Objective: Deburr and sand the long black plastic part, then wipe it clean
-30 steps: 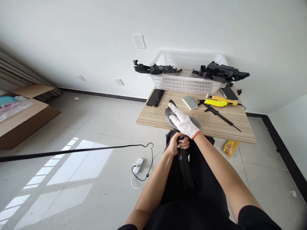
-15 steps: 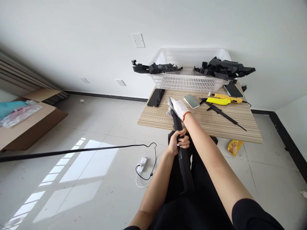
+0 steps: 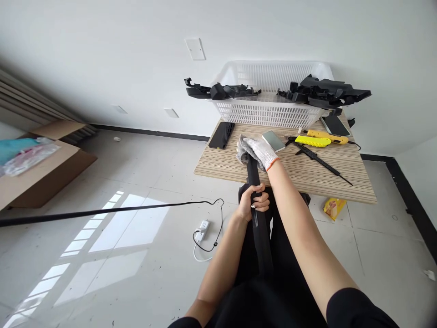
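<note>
My left hand (image 3: pixel 253 200), bare, is wrapped around a long black plastic strip (image 3: pixel 262 241). The strip runs from my lap up to the near edge of the table. On my right hand (image 3: pixel 261 150) is a white knitted glove with an orange cuff. Its fingers are closed over a bunched grey cloth (image 3: pixel 242 152), which lies around the far end of the strip and hides that tip. Just beyond the glove is a pale green, phone-like slab (image 3: pixel 273 140). A black phone (image 3: pixel 221 135) lies to the left of it.
A white plastic basket (image 3: pixel 269 114) with black plastic parts (image 3: pixel 317 92) stands at the back of the wooden table (image 3: pixel 218 165). Right of my hands lie a yellow-handled cutter (image 3: pixel 312 141), a yellow corded tool (image 3: pixel 331 136), black calipers (image 3: pixel 317 159) and another phone (image 3: pixel 335 125). A power strip (image 3: pixel 202 230) is on the floor.
My right hand has shifted slightly right and turned at the wrist, with more of the grey cloth showing. The left hand keeps its grip. The whole view has tilted a little.
</note>
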Tool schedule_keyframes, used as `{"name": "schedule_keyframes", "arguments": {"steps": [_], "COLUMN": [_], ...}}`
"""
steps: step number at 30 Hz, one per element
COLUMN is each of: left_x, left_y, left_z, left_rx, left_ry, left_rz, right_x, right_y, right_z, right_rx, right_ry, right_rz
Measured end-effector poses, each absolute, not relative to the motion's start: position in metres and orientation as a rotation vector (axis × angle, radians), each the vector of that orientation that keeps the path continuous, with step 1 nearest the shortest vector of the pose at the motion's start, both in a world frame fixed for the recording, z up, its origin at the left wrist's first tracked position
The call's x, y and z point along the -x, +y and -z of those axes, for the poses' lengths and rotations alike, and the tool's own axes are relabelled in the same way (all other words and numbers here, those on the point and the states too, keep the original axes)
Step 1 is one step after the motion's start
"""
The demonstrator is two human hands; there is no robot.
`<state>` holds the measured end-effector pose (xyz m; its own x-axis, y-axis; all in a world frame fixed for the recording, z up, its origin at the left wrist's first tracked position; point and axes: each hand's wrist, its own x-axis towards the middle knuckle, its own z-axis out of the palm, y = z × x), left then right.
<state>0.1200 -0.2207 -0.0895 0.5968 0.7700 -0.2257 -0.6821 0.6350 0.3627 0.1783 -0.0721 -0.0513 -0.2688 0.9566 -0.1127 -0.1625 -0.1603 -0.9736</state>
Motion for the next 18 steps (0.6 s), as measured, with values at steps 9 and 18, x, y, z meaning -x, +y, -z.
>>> {"name": "schedule_keyframes", "arguments": {"steps": [9,18], "left_x": [-0.112,-0.107], "left_y": [-0.217,-0.219], "left_z": [0.088,0.088], "left_rx": [-0.208,-0.193], "left_ry": [0.394,0.411], "left_rz": [-0.821,-0.825], "right_x": [-0.176,-0.191], "right_y": [-0.051,-0.057], "right_z": [0.064,0.058], "right_rx": [1.060,1.456], "right_ry": [-1.019,-1.430], "right_rz": [-1.607,-1.079]}}
